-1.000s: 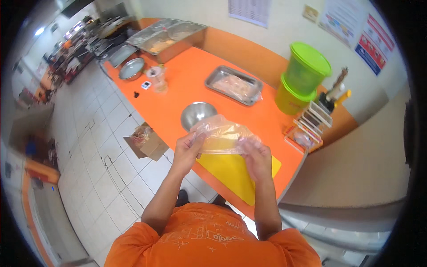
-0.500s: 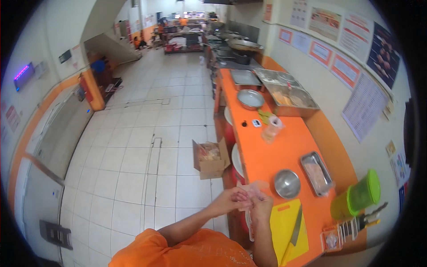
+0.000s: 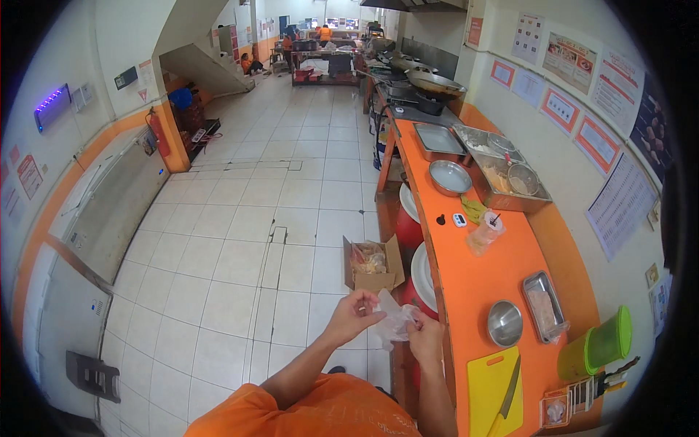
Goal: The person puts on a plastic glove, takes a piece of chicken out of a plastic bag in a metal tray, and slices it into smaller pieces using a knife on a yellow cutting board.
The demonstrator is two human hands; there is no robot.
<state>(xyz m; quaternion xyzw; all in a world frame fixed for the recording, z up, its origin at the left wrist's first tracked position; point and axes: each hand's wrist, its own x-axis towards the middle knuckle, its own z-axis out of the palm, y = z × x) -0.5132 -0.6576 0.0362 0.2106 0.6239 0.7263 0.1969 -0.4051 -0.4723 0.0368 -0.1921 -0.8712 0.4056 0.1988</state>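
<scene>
Over the floor beside the counter, a thin translucent plastic piece (image 3: 395, 320), a bag or a glove, hangs limp. My right hand (image 3: 426, 341) pinches its right side. At its left edge is my left hand (image 3: 353, 319), fingers curved and apart from the thumb, whose tip meets the plastic. To the right on the orange counter lie a yellow cutting board (image 3: 480, 386) and, across it, a knife (image 3: 510, 390). Beyond the board sits a steel bowl (image 3: 504, 324), with a metal tray (image 3: 542, 300) of pale, plastic-wrapped food beside it.
Below the hands' far side, an open cardboard box (image 3: 378, 280) with bagged items stands on the tiled floor. White-lidded red bins (image 3: 422, 273) stand under the counter edge. A green container (image 3: 610, 339) and a knife rack (image 3: 575, 397) occupy the right. People work far off.
Both hands have moved apart, with the plastic spread out between them. My left fingers have opened. The view has shifted, with the counter now farther right.
</scene>
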